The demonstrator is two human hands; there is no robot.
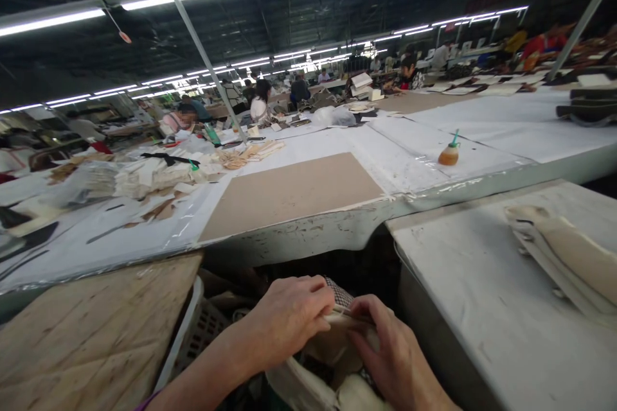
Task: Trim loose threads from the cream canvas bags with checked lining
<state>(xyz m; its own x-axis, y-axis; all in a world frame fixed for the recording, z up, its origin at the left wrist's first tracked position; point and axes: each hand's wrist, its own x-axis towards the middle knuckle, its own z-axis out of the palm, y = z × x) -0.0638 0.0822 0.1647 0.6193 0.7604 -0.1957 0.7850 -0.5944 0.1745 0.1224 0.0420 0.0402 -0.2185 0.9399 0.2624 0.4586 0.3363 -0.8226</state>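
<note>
My left hand (284,318) and my right hand (393,353) are low at the bottom of the head view, both closed on a beige fabric piece (337,359) with a patterned edge (340,294). The fingers of both hands curl over its top fold. The piece hangs below the table level, over a dark gap between a wooden board (91,334) on the left and a white table (482,289) on the right. A white basket (190,327) stands just left of my left forearm.
A long white worktable (337,141) runs ahead with a brown cardboard sheet (289,192), a small orange glue bottle (449,154) and piles of beige cut pieces (144,180). Folded beige pieces (563,250) lie on the right table. Other people work at far tables.
</note>
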